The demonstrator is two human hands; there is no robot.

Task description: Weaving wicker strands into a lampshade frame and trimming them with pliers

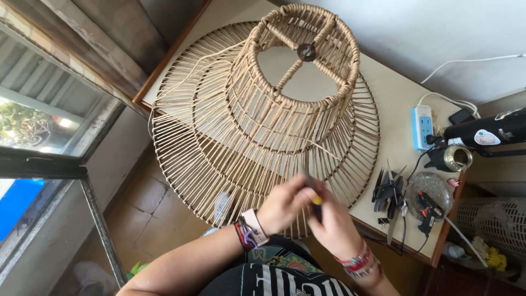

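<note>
Large tiered lampshade frame wound in tan paper cord (263,115): conical, three stepped rings widening downward, open drum top with cross spokes and a dark central fitting; cord runs in close vertical ribs with woven bands at each ring, matte and fibrous, one loose strand trailing off the far left side. It lies tilted on the pale desk (394,104), directly beyond both hands, its lower rim overhanging the desk edge just above them. Left hand (282,207): fingers pinched narrow at the frame's lower rim, wrist bearing a pale-strapped watch and cord bracelets. Right hand (333,222): closed around a slim dark tool with a yellow collar (316,203), blurred, its tip at the ribs; beaded bracelets on the wrist. To the right of the hands, on the desk: a cluster of black metal clips (386,192), a black glue gun (428,208) beside a clear round dish (433,186). Farther right and beyond: a white and blue power strip (422,127), a small brass-coloured pot (453,158).
</note>
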